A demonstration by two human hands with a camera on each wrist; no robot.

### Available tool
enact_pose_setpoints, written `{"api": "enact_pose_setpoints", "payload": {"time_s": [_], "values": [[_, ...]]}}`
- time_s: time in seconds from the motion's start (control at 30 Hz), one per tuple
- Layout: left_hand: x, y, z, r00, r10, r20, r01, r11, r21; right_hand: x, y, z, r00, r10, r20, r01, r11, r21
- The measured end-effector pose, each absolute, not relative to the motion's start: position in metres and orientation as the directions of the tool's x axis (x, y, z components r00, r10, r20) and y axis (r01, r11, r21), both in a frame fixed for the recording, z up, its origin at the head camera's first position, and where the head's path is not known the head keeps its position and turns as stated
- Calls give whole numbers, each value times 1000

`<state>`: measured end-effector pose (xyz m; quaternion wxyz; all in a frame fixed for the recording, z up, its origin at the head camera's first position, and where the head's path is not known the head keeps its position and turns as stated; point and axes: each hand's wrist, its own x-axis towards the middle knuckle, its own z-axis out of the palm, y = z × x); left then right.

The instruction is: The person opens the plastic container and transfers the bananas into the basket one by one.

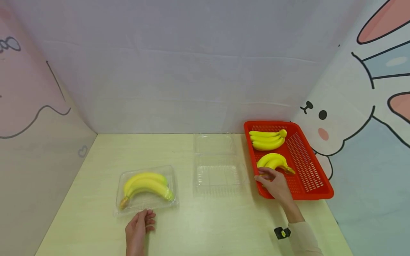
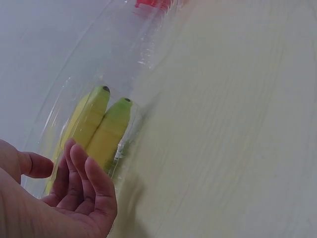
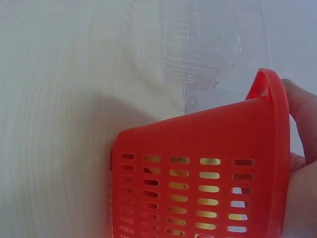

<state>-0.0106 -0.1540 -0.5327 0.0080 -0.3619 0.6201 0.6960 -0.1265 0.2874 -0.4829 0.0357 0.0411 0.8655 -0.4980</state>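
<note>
A clear plastic clamshell box (image 1: pixel 145 206) with yellow bananas (image 1: pixel 150 184) inside lies on the left of the table. Just in front of it is my left hand (image 1: pixel 140 227), its fingers loosely curled around nothing; the left wrist view shows the green-tipped bananas (image 2: pixel 111 131) behind the plastic. My right hand (image 1: pixel 275 185) reaches over the left rim of a red basket (image 1: pixel 315 174), beside a bunch of bananas (image 1: pixel 272 160). In the right wrist view the basket wall (image 3: pixel 198 139) hides most of its fingers, so whether they pinch a banana is unclear.
Another clear clamshell (image 1: pixel 217 174) stands open left of the basket, its lid (image 1: pixel 214 144) folded back toward the wall. A second banana bunch (image 1: pixel 267 139) lies at the back of the basket. Cloth-like walls surround the table (image 1: pixel 198 227).
</note>
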Motion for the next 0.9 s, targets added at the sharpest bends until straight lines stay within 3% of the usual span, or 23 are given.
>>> {"api": "enact_pose_setpoints", "payload": {"time_s": [0.9], "values": [[5,-146,-524,-755,-446,-481,-431,-215,876,-124,290,-479,-994,28,-109,109,493,-863]]}}
